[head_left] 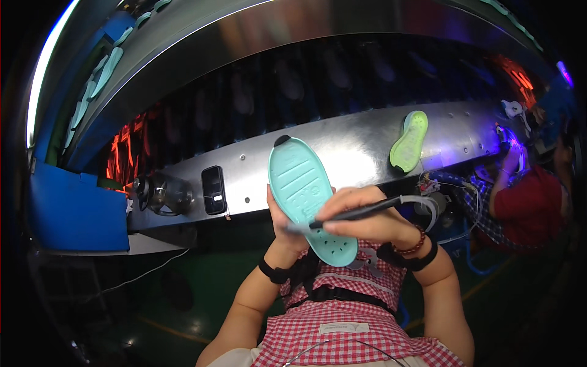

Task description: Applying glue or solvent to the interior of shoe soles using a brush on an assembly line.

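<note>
A turquoise shoe sole [298, 174] with a black patch at its far end is held up in front of me, tilted, its grooved and perforated face showing. My left hand [282, 223] grips it from the left side and underneath, most of its fingers hidden behind the sole. Over the sole's narrow middle, my right hand [370, 217] pinches a black-handled brush [367, 211]. Its blurred pale tip lies at the sole's left edge; whether it touches cannot be told. The handle's other end runs into a pale curved piece.
A metal ledge [244, 153] crosses ahead, carrying a lime-green sole [411, 142], a black tray [214, 189] and a glass jug [168, 194]. Beyond it is a dark conveyor [290, 79] with dim soles. At right, a person in a red top [529, 202] works under violet light.
</note>
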A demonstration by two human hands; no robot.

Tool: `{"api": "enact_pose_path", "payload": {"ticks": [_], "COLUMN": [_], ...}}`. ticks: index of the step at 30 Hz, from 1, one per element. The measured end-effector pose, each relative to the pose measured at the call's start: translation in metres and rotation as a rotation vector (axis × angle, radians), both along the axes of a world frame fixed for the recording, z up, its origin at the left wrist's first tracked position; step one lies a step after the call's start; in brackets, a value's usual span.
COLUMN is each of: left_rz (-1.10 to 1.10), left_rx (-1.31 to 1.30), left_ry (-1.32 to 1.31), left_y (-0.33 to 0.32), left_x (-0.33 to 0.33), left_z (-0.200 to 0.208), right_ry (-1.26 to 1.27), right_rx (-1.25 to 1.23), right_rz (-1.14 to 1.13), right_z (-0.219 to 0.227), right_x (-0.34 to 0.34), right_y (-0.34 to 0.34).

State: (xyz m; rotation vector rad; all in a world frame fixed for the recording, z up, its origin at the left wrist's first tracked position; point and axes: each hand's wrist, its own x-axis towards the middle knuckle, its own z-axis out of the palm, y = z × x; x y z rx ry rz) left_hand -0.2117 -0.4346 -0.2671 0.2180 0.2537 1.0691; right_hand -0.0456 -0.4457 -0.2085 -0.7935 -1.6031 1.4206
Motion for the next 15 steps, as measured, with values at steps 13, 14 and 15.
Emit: {"api": "enact_pose_path", "payload": {"ticks": [13, 14, 15], "left_rz": [0.43, 0.452, 0.474], "left_rx": [-0.014, 0.028, 0.081], "left_ry": [0.261, 0.253, 0.246], "left_y": [0.024, 0.023, 0.028], "left_x": [0.0, -0.002, -0.006], "left_z": [0.019, 0.018, 0.017], "right_ry": [-0.12, -0.076, -0.028], "right_rx": [0.266, 0.282, 0.308], "right_rz": [-0.26, -0.174, -0.09], "right_z": [-0.004, -0.008, -0.01], "right_x": [0.018, 0.015, 0.011], "right_y": [0.005, -0.001, -0.005]}}
